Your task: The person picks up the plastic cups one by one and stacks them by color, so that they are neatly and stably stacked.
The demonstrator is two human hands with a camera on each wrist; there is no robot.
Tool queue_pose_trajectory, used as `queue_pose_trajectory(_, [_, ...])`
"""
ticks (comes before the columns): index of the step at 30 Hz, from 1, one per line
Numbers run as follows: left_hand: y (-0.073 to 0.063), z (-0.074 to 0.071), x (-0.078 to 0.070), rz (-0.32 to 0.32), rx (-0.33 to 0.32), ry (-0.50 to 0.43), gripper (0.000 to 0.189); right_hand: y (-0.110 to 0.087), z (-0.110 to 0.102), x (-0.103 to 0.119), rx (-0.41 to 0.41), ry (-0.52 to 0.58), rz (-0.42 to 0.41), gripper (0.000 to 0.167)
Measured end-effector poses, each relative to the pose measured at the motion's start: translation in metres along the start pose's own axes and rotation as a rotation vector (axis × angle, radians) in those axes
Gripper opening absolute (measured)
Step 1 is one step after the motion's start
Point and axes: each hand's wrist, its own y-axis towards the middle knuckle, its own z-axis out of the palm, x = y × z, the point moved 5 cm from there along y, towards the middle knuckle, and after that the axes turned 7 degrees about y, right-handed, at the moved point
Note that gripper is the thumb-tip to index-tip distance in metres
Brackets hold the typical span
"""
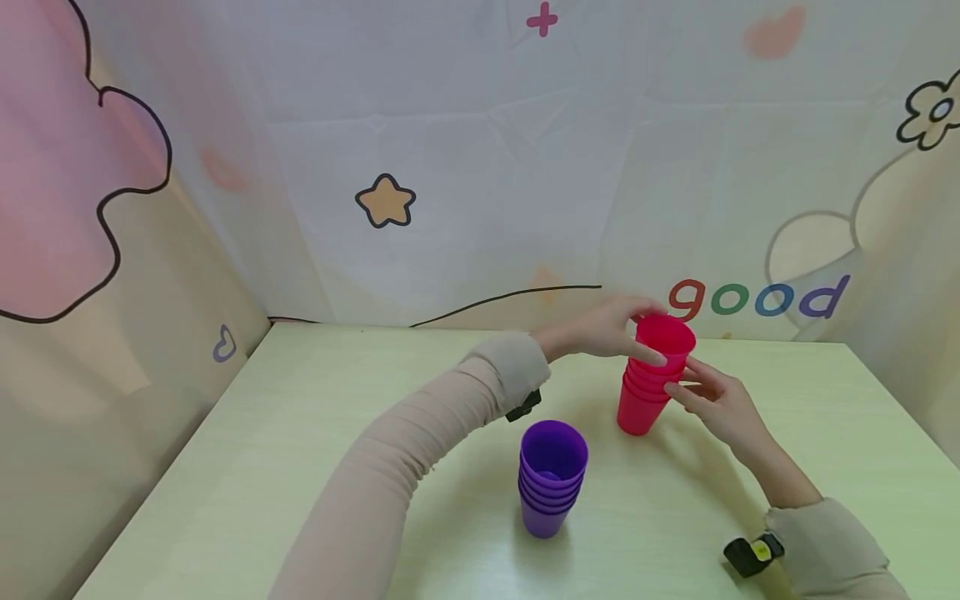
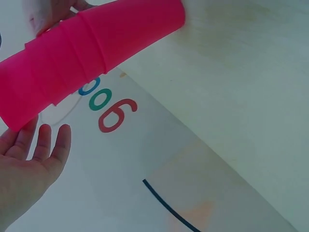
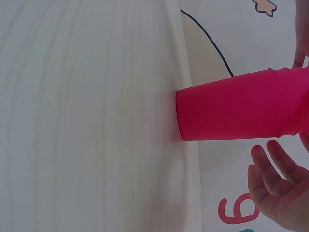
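A tall stack of bright pink-red plastic cups (image 1: 643,408) stands upright on the table near the back. At its top, my left hand (image 1: 600,329) holds the uppermost cup (image 1: 675,337), thumb in front of the rim and fingers behind. That cup's rim sits farther above the others than the lower rims do from each other. Lower on the right side, my right hand (image 1: 723,412) holds the stack between thumb and fingers. In the right wrist view, several right fingers (image 3: 277,179) spread beside the stack. A nested stack of purple cups (image 1: 551,492) stands nearer, apart from both hands.
The pale wooden table (image 1: 300,433) ends at a printed cloth backdrop (image 1: 480,167) close behind the pink-red stack. A black wrist device (image 1: 750,554) sits at the right sleeve, and another black device (image 1: 523,406) hangs under the left cuff near the purple cups.
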Motion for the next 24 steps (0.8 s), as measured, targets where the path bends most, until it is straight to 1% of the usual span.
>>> queue_pose_trajectory(8, [0.002, 0.014, 0.009, -0.015, 0.038, 0.055, 0.063, -0.001, 0.001, 0.0, -0.004, 0.012, 0.001, 0.059])
queue_pose_trajectory(12, [0.002, 0.016, 0.014, -0.031, 0.042, 0.068, 0.065, 0.0, 0.003, 0.0, 0.0, 0.014, 0.005, 0.06])
queue_pose_trajectory(15, [0.001, 0.015, 0.018, -0.036, 0.035, 0.048, 0.068, 0.001, 0.004, 0.001, 0.002, 0.014, 0.01, 0.061])
queue_pose_trajectory(17, [-0.001, 0.013, 0.021, -0.032, 0.026, 0.029, 0.07, 0.002, 0.004, 0.001, 0.002, 0.009, 0.015, 0.061])
queue_pose_trajectory(20, [-0.01, 0.004, 0.027, -0.021, -0.011, 0.004, 0.069, 0.003, 0.004, 0.001, 0.012, 0.008, 0.027, 0.061])
queue_pose_trajectory(22, [-0.019, -0.004, 0.034, -0.017, -0.048, -0.022, 0.067, 0.003, 0.003, 0.002, 0.029, 0.007, 0.035, 0.063])
queue_pose_trajectory(24, [-0.032, -0.012, 0.044, -0.021, -0.098, -0.045, 0.064, 0.002, 0.0, 0.003, 0.046, 0.008, 0.041, 0.066])
